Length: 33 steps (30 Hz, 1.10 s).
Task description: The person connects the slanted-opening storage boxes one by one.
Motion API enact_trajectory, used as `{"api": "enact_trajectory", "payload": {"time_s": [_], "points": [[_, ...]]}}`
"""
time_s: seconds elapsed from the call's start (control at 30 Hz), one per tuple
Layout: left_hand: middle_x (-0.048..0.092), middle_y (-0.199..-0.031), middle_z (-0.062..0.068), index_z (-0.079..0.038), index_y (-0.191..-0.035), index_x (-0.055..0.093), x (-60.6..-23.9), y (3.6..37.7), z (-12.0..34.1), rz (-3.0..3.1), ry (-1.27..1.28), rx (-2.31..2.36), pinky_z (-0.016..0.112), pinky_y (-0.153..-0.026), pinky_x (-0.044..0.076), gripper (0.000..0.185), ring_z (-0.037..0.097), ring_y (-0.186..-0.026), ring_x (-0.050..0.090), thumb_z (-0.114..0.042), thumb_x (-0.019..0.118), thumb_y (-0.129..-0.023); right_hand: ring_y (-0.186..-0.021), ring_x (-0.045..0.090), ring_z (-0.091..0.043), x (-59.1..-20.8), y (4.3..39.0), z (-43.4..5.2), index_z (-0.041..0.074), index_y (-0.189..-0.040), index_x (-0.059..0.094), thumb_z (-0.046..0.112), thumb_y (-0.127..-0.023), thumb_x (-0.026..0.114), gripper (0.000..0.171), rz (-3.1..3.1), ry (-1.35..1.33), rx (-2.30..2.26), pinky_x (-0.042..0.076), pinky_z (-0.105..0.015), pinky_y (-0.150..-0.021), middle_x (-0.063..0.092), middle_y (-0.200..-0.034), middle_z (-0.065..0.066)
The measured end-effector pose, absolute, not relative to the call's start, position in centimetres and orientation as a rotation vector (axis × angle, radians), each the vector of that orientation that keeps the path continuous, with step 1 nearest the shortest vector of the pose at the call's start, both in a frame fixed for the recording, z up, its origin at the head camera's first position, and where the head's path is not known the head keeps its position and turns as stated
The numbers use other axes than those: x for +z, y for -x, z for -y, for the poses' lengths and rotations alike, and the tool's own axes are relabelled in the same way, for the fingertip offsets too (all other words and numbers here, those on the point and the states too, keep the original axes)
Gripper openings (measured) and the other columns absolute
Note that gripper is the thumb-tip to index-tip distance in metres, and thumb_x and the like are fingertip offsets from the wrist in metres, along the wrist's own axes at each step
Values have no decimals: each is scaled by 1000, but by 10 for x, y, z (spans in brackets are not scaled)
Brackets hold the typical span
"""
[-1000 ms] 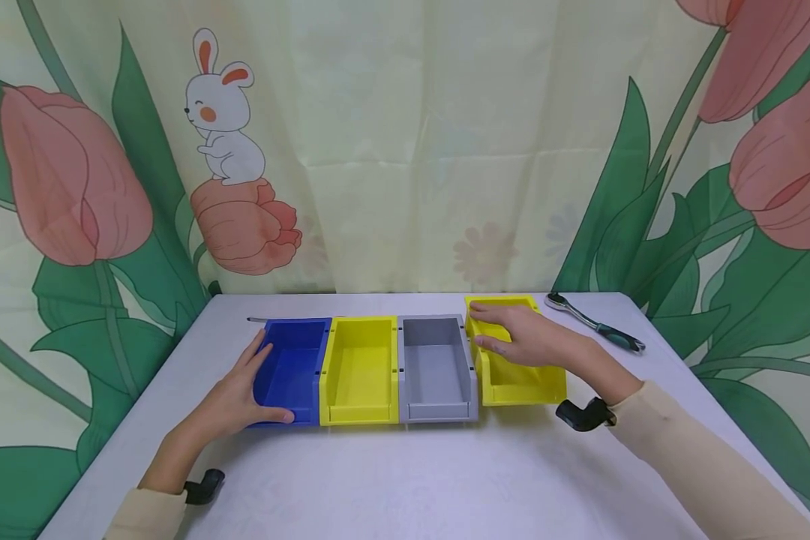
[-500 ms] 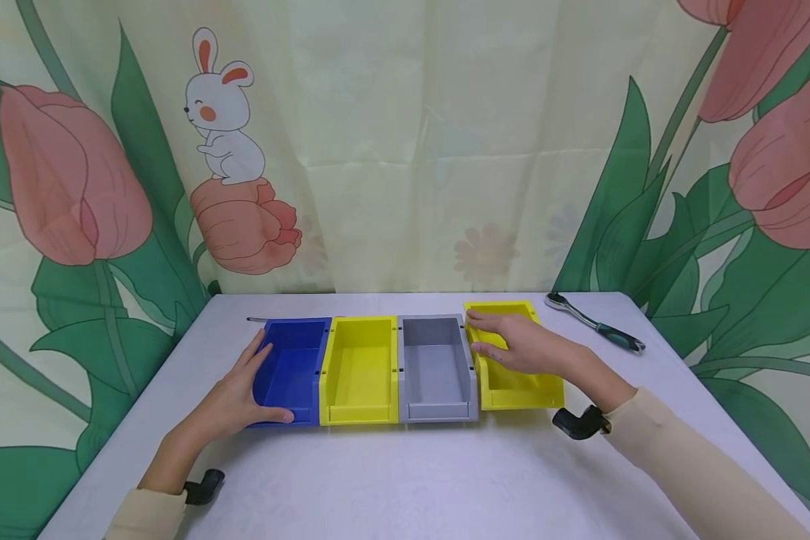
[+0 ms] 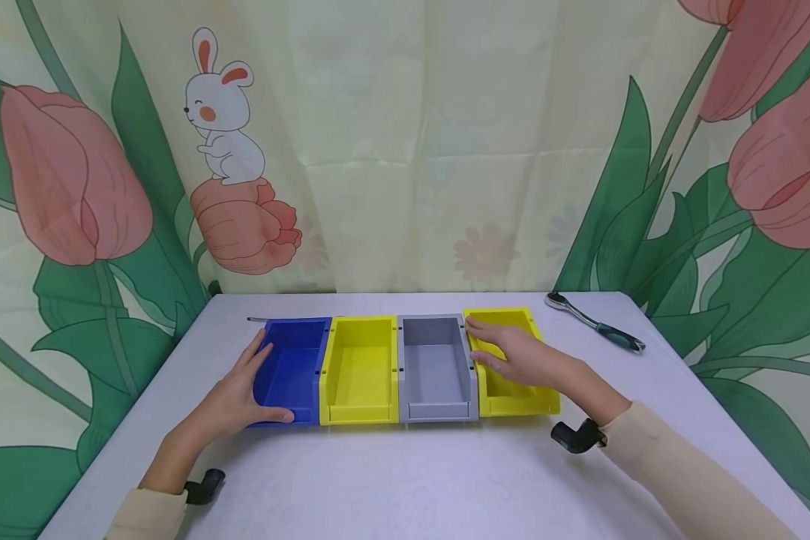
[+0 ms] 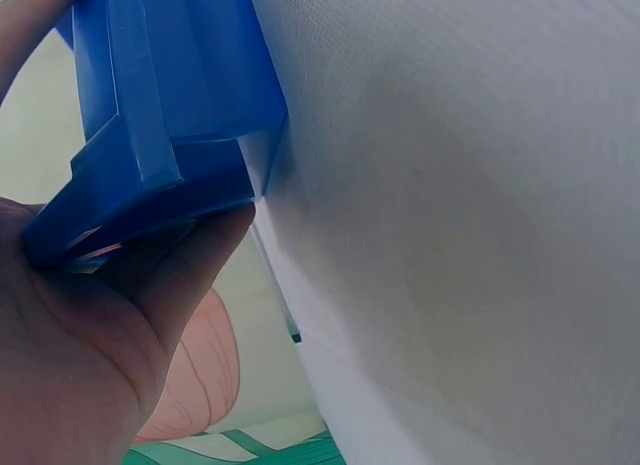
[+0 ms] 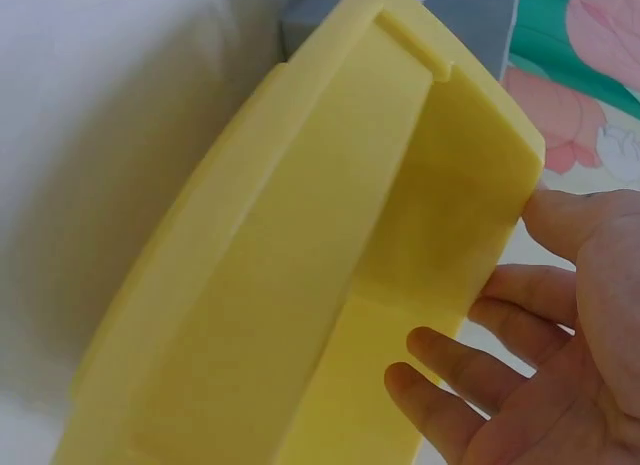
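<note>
We log the left hand point(image 3: 232, 401) against the outer left side of the blue bin point(image 3: 293, 367), fingers straight along the wall and thumb curled round its near front corner, so it holds the bin steady. The right hand point(image 3: 523, 356) lies over the right yellow bin point(image 3: 513, 397), fingers extended and nearly flat across its open top near the left wall; in the right wrist view the fingers reach inside with the thumb outside the back wall, a loose hold rather than a tight grip. Blue, yellow bin point(image 3: 360, 371) and grey bin point(image 3: 435, 367) sit side by side in a row, walls touching. The right yellow bin stands just beside the grey one, set slightly further back and a little askew; we judge three bins joined and this fourth nearly lined up, not yet flush. Both forearms rest low over the table point(image 3: 405, 480). A ratchet point(image 3: 594, 322) lies well apart at the far right.
</note>
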State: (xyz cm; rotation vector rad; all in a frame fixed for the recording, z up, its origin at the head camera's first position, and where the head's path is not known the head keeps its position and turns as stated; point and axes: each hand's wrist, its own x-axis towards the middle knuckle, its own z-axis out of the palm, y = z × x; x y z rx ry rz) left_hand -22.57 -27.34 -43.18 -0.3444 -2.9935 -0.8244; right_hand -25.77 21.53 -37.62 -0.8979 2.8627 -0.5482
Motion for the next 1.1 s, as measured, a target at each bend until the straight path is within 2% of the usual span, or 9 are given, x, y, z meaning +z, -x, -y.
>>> {"api": "enact_trajectory", "payload": {"time_s": [0.33,0.67,0.77,1.0,1.1], "points": [[1,-180,20,1,-167,20,-431,228,272,2994,350,-815,75,-114,40,141,59,-157,25,-63,94,-67,-152,46,-42,-383,254,-215,1,-161,40,30,-111,57,61,-2869,874,-599,47,-55,-120,36,-172,-19],[0,-180,20,1,-168,19,-430,227,273,3004,338,-822,76,-113,41,141,59,-156,25,-62,95,-66,-140,61,-39,-391,254,-213,2,-162,38,32,-111,57,62,-2879,862,-622,50,-53,-117,33,-173,-19],[0,-180,19,1,-168,19,-429,226,274,3003,334,-826,77,-112,41,141,60,-156,25,-62,95,-67,-142,59,-39,-393,255,-212,3,-163,37,32,-111,57,63,-2877,862,-640,51,-52,-117,32,-173,-19],[0,-180,19,2,-167,20,-432,225,274,2998,345,-827,77,-113,41,140,59,-156,26,-61,95,-67,-132,69,-30,-398,252,-212,4,-164,35,32,-111,57,64,-2867,824,-684,60,-42,-107,29,-174,-19],[1,-180,20,2,-167,21,-432,225,273,2990,356,-826,76,-113,41,140,59,-156,26,-61,95,-67,-134,68,-30,-398,250,-212,4,-164,35,32,-111,57,64,-2863,807,-697,60,-40,-106,28,-175,-20]]}}
